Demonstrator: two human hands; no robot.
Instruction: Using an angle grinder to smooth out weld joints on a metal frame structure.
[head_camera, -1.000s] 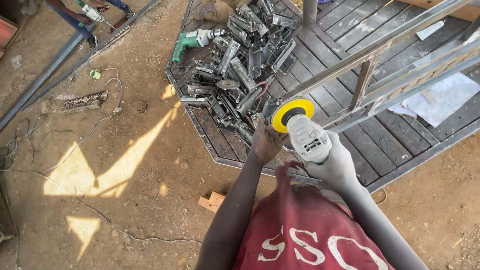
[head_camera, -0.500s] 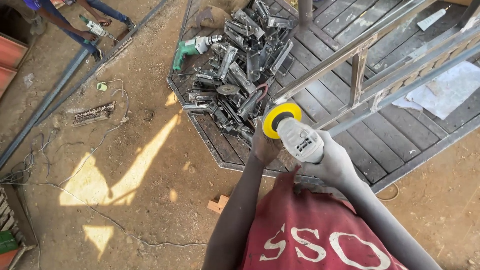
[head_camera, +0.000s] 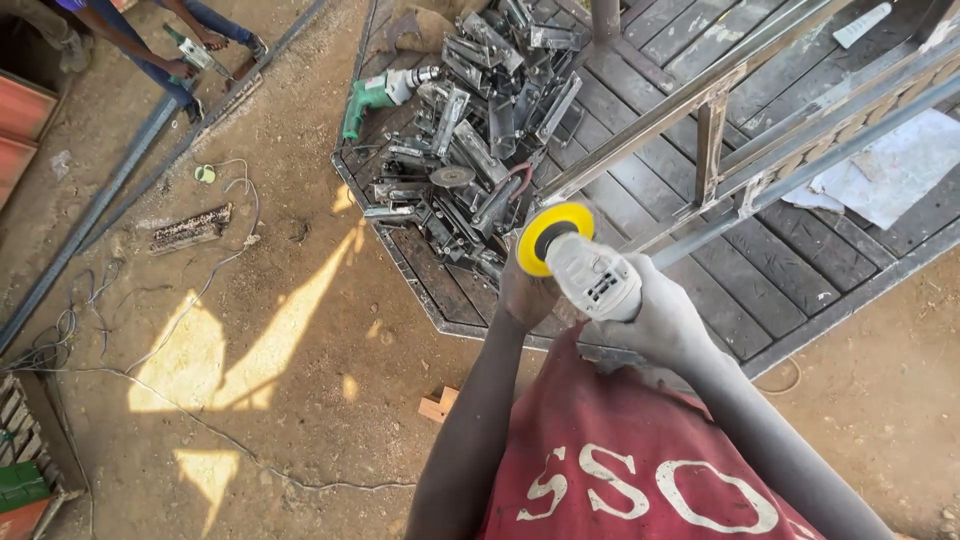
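Compared with a second ago, both hands and the tool sit a touch further left in view, and the green drill and scrap pile have slid left and down as the head shifted.

So the right hand (head_camera: 665, 320) is wrapped tight round the body of a grey angle grinder with a yellow disc guard (head_camera: 575, 265), grip fully clenched on it. The left hand (head_camera: 527, 292) is tucked in under the head of the grinder, just below the yellow guard, fingers curled closed against it, looks like it's holding the front end too. The grinder is held up in front of the chest, over the near edge of the dark slatted metal platform (head_camera: 760, 270), with the guard end just beside the long grey steel frame of square tubes (head_camera: 720, 110) that runs diagonally across it.

Left of the grinder there's a heap of short dark metal brackets and offcuts (head_camera: 470, 150), with a green power drill (head_camera: 375, 95) lying at its top edge. A thin cable (head_camera: 215, 275) snakes over the sandy dirt ground (head_camera: 300, 380), a small wooden block (head_camera: 437, 405) lies near the platform's edge, and another person (head_camera: 150, 40) crouches top left with a tool.
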